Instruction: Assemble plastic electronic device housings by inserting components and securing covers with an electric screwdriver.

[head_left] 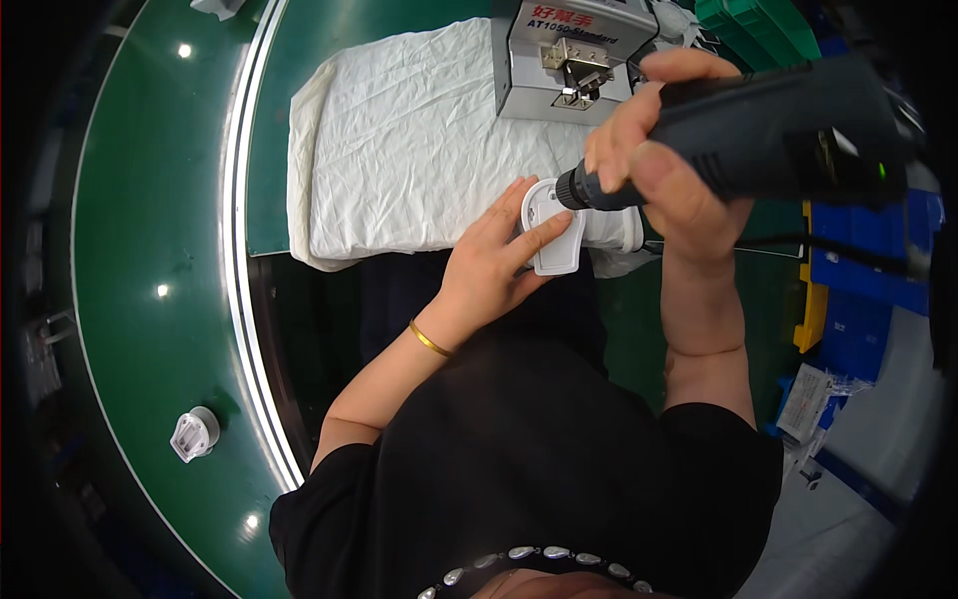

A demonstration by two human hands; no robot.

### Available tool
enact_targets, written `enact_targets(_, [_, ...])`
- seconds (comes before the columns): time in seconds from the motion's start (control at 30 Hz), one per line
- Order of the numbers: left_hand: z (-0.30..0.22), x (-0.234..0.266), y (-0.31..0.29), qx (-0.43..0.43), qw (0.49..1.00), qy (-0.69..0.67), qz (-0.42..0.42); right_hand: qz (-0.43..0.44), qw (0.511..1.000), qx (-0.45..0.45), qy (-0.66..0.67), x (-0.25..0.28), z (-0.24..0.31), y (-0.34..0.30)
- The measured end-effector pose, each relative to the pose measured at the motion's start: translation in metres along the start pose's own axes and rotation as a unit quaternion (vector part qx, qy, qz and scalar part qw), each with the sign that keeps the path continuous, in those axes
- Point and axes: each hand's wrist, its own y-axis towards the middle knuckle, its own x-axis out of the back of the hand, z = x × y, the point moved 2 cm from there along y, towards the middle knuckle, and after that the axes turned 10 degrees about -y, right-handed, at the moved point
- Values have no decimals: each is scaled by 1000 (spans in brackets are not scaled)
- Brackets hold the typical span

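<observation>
My left hand (491, 262) holds a white plastic housing (557, 258) at the near edge of a cloth-covered pad, fingers over its face and around its side. The housing has a rounded end and a squarer end toward me. In my right hand (684, 170) is a black electric screwdriver (768, 130) with a cord, tilted so its ribbed nose meets the rounded end of the housing. The nose hides the bit and whatever lies under it. A small green light shows near the tool's rear end.
A white cloth pad (399, 150) lies on the green table. Behind it stands a grey screw feeder (514, 75). Another white part (195, 433) sits on the green conveyor (130, 329) at left. A green bin (758, 30) is at far right, blue bins (853, 329) at right.
</observation>
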Motion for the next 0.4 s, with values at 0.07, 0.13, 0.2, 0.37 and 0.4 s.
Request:
enact_targets(0.07, [1, 0, -1, -4, 1000, 8, 6, -66, 987, 28, 146, 13, -7, 0])
enact_targets(0.13, [1, 0, -4, 2, 999, 39, -13, -200, 961, -29, 187, 53, -19, -3])
enact_targets(0.2, [-14, 0, -1, -13, 997, 82, -5, -321, 926, -141, 141, 107, -34, -19])
enact_targets(0.37, [-27, 0, 3, -112, 969, 192, 106, -342, 863, -363, -81, 223, -134, -78])
enact_targets(0.4, [-26, 3, 7, -93, 969, 176, 145, -323, 856, -391, -100, 238, -154, -90])
